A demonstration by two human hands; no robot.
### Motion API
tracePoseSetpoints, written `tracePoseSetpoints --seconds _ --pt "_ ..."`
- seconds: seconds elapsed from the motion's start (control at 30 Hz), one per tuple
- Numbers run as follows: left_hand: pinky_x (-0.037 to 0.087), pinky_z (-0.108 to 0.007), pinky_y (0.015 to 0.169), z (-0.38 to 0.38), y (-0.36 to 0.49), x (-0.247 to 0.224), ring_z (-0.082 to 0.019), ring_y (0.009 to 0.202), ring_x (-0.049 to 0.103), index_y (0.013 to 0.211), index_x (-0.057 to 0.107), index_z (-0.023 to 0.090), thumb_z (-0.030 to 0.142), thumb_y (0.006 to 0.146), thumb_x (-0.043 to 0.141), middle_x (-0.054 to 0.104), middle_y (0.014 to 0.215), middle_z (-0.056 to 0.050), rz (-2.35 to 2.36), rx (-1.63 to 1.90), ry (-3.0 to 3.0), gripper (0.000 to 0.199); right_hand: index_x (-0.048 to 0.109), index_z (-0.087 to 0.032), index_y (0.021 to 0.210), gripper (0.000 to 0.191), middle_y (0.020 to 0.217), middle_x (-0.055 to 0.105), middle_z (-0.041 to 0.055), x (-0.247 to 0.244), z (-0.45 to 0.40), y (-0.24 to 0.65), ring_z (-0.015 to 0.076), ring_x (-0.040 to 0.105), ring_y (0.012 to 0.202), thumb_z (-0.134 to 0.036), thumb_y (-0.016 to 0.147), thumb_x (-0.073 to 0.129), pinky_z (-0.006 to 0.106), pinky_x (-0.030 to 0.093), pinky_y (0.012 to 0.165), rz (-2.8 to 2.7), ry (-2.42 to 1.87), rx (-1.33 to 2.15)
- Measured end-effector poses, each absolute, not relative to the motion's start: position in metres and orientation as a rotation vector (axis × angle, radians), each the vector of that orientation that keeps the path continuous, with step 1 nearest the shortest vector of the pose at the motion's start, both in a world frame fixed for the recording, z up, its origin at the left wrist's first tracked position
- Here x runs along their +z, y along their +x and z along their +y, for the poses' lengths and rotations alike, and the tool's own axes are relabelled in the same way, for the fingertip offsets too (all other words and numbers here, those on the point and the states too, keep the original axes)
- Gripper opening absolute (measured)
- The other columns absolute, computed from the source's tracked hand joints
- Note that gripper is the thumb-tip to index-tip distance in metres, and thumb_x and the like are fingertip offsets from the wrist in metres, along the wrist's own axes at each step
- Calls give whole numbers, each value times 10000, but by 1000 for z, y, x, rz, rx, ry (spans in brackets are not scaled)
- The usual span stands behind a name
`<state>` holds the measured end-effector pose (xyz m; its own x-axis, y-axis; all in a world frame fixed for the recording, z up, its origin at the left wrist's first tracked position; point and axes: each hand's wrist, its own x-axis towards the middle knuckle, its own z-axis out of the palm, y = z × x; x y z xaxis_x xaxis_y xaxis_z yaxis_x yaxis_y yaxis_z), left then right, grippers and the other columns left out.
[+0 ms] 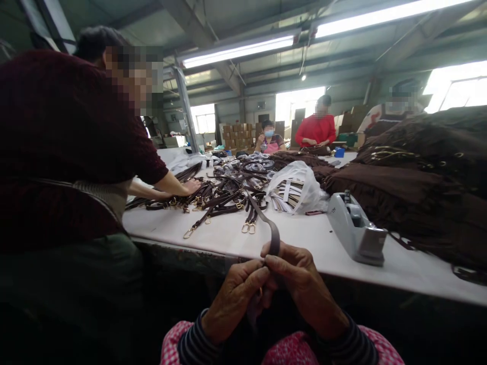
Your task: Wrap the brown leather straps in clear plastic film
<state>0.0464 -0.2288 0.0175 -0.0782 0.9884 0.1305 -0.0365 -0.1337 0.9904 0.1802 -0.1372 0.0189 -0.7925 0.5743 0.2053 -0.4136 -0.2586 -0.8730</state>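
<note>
Both my hands meet in front of me, just off the table's front edge, on one dark brown strap. My right hand pinches the strap between thumb and fingers where it bends down from the table. Close against it, my left hand is closed with its thumb pressed on the strap's lower part, which is mostly hidden by the fingers. From my hands the strap curves up and back to a heap of brown straps. Gold-coloured clasps lie at the heap's near side.
A grey tape dispenser stands right of my hands. Behind it lies a clear plastic bag of strips, beside a large pile of brown fabric. A co-worker's hand rests on the straps at left. Other people work across the white table.
</note>
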Motion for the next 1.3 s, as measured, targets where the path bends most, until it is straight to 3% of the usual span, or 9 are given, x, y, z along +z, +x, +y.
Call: tracePoseSetpoints --seconds 0.1,0.17,0.33,0.57,0.73,0.9,1.0,1.17,1.3 --pt "486 -277 714 -229 42 19 -192 765 653 1094 720 145 650 868 691 727 858 -86 1052 1351 1271 554 693 -172 992 219 602 581 -34 25 -132 183 126 536 386 -363 899 746 246 446 388 -1280 -205 2099" --pt "467 -287 769 -230 41 16 -204 830 645 1066 746 149 563 792 813 735 893 -86 1063 1317 1272 502 711 -175 982 210 647 605 -26 32 -128 184 109 542 430 -342 875 779 231 460 419 -1253 -231 2064" --pt "432 -265 675 -233 47 12 -139 648 556 850 697 142 514 875 745 658 712 -43 1070 1326 1239 376 762 -186 934 200 764 634 -10 40 -123 185 120 586 649 -302 804 859 215 522 580 -1284 -328 1941" --pt "359 -229 540 -229 51 13 -109 534 485 747 616 149 646 922 602 537 615 -8 1056 1375 1167 527 732 -183 941 233 658 663 17 26 -137 180 165 603 505 -375 839 815 291 529 488 -1348 -282 2026" --pt "369 -237 575 -233 45 12 -122 564 508 791 657 143 608 948 604 564 632 -14 1146 1392 1216 493 723 -164 968 216 604 647 9 20 -142 176 180 601 440 -361 887 765 321 548 427 -1352 -246 2093" --pt "465 -269 733 -236 36 20 -188 773 619 1039 700 148 596 970 578 709 874 -90 1132 1320 1298 469 745 -169 913 178 706 657 -7 35 -130 178 120 588 529 -305 832 827 234 508 472 -1214 -277 2010" --pt "447 -264 731 -234 38 18 -174 758 588 958 696 145 541 973 604 671 816 -63 1184 1316 1318 406 749 -180 893 150 728 658 -10 40 -127 180 127 598 591 -292 829 826 249 529 553 -1207 -292 1990" --pt "349 -250 591 -234 46 15 -131 614 457 809 610 157 627 992 497 551 672 -13 1263 1292 1281 517 732 -174 966 240 620 635 -1 23 -137 178 148 552 505 -393 874 770 271 473 500 -1285 -256 2033" --pt "332 -257 586 -231 43 9 -141 634 426 795 626 169 736 907 548 506 684 -2 1363 1257 1264 582 718 -124 805 277 619 609 6 8 -137 172 116 517 527 -382 806 818 236 404 528 -1300 -158 2040"
